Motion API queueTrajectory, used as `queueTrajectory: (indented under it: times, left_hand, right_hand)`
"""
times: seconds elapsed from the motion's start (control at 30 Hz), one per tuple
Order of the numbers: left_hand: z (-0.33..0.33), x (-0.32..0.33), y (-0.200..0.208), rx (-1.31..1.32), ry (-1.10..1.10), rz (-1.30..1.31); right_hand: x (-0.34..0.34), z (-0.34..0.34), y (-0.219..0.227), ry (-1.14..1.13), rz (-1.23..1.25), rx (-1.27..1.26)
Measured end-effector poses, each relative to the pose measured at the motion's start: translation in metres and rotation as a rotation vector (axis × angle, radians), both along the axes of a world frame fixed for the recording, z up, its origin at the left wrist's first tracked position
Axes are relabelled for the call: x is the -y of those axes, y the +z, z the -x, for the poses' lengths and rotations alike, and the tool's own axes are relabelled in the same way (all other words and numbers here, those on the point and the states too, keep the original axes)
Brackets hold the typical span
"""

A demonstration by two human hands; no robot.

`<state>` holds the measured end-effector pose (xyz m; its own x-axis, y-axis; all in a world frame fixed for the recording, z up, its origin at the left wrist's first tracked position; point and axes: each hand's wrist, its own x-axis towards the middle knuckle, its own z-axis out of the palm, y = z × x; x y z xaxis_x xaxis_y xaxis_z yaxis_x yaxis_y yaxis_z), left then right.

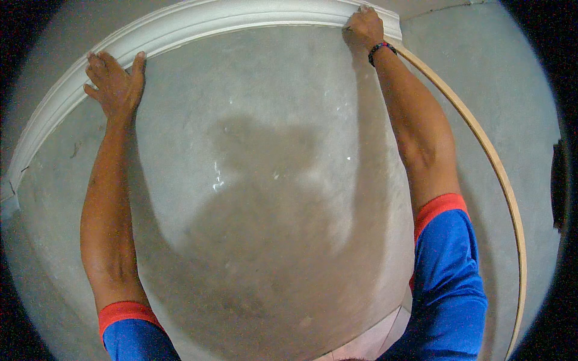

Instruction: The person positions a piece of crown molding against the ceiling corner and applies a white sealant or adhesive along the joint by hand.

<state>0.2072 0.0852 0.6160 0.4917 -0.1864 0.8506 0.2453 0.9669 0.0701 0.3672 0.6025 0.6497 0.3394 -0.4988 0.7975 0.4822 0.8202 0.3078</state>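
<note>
A long white crown moulding (253, 17) runs along the top of the grey wall, bowed by the lens. My left hand (114, 81) lies against it on the left, fingers spread and thumb out, pressing its lower part. Toward its right end, my right hand (364, 29) rests on the moulding with fingers curled in; whatever may be inside them is hidden. Just beside that wrist, the top of a thin wooden strip (481, 129) meets the moulding's end. Both arms reach up, and a dark beaded bracelet (380, 53) circles the right wrist.
The grey plastered wall (283, 156) carries my shadow and small white smears. Another wall face (512, 90) stands at the right, the wooden strip running down in front of it. Pale tiles (373, 337) show low down. At far left the moulding meets another piece (7, 189).
</note>
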Motion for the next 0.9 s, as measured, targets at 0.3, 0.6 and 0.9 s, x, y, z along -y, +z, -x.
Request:
queueTrajectory:
  times: [0.3, 0.6, 0.9]
  left_hand:
    - [-0.011, -0.014, 0.014, -0.019, -0.019, 0.021]
    - [-0.007, -0.001, 0.006, 0.025, -0.043, 0.025]
    - [-0.004, 0.005, 0.003, 0.045, -0.055, 0.023]
  right_hand:
    - [-0.014, -0.012, 0.003, -0.039, 0.247, -0.124]
    - [0.007, -0.034, -0.014, 0.082, 0.233, 0.044]
    - [0.040, -0.028, -0.037, 0.750, 0.430, -0.204]
